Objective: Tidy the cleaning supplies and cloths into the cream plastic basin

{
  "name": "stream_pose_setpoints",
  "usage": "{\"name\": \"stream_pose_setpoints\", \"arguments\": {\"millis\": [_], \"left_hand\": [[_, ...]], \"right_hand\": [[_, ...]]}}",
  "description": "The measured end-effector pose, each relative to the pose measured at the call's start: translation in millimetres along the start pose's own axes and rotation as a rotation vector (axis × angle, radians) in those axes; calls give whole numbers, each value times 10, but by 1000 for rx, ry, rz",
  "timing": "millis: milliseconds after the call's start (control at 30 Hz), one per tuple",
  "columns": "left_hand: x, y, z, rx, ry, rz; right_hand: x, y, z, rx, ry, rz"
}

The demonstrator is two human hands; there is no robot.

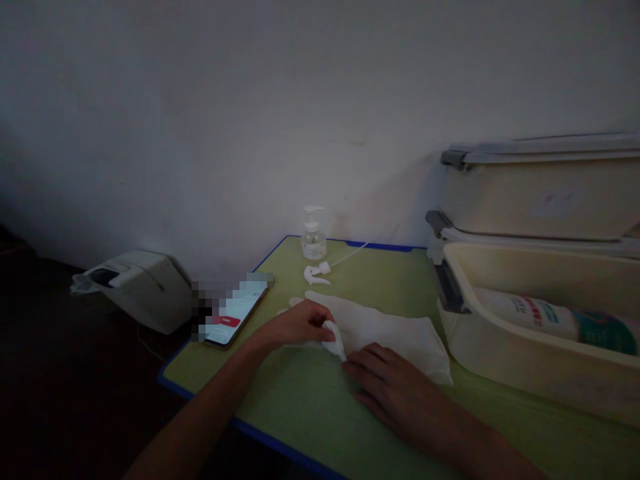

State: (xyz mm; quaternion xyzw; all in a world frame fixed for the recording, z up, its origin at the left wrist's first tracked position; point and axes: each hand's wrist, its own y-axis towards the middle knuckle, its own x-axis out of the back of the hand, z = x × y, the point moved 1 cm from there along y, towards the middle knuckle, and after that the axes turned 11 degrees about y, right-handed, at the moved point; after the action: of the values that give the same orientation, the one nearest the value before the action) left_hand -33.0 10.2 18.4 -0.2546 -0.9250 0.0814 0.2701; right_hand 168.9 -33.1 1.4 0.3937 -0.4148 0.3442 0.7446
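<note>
A flat piece of white fabric, which looks like a glove with its cuff end to the right, lies on the green table. My left hand is closed over its near edge, pinching a folded white part between thumb and fingers. Whether this fold belongs to the same piece, I cannot tell. My right hand is low over the table, its fingertips together at the lower end of the fold. What its thumb does is hidden.
Behind the fabric are a white spray trigger with its tube and a clear pump bottle. A phone lies at the left edge. Cream storage bins stand right, one holding a white and green bottle. A white bin is beyond the table.
</note>
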Motion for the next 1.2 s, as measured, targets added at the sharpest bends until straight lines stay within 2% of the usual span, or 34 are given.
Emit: {"name": "stream_pose_setpoints", "arguments": {"millis": [267,533,900,1033,1200], "left_hand": [[5,27,51,20,27,-35],[-34,51,71,-25,51,-100],[-18,36,59,-109,-92,-118],[-25,24,51,-94,-135,-111],[-58,40,76,-55,-32,-130]], "right_hand": [[27,13,28,-22,11,34],[29,1,19,-41,28,26],[67,15,24,-66,69,60],[34,10,3,-41,54,17],[45,25,5,-40,55,29]]}}
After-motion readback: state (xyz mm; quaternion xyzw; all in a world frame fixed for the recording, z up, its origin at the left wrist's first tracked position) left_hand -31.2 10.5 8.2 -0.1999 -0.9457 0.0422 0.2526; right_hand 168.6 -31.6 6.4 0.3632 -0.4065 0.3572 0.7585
